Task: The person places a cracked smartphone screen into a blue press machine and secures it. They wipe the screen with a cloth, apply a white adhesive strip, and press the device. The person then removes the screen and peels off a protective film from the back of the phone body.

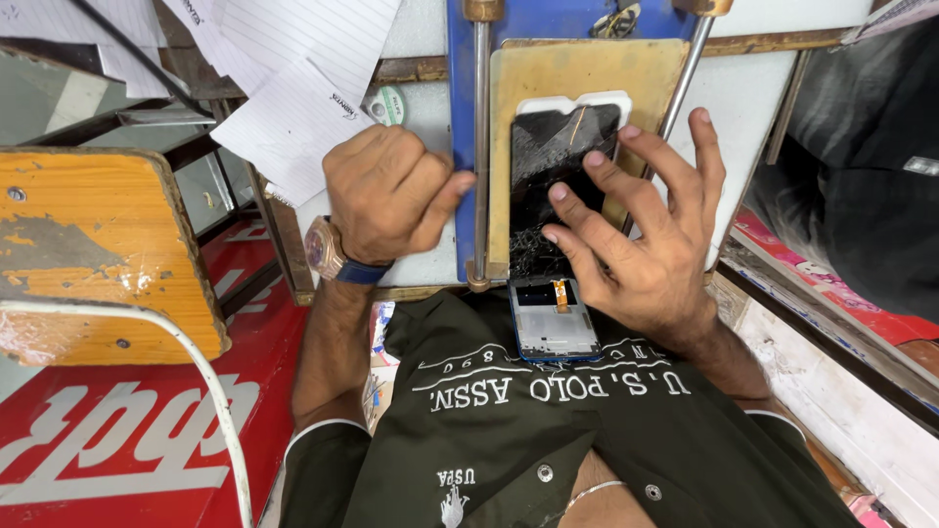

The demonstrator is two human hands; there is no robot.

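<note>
Pressing spread fingertips on the cracked black glass phone screen (558,176) at frame centre, the right hand (641,235) is lying wide open while the left hand (386,191) is curling closed, empty, against the vertical steel rod (480,147); light, even pressure seems wise.

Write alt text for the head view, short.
A person's right hand presses spread fingers on a cracked black phone screen lying on a tan pad, while the left hand, fist closed, rests by a metal rod. The phone's body hangs below, joined by an orange ribbon cable.
</note>
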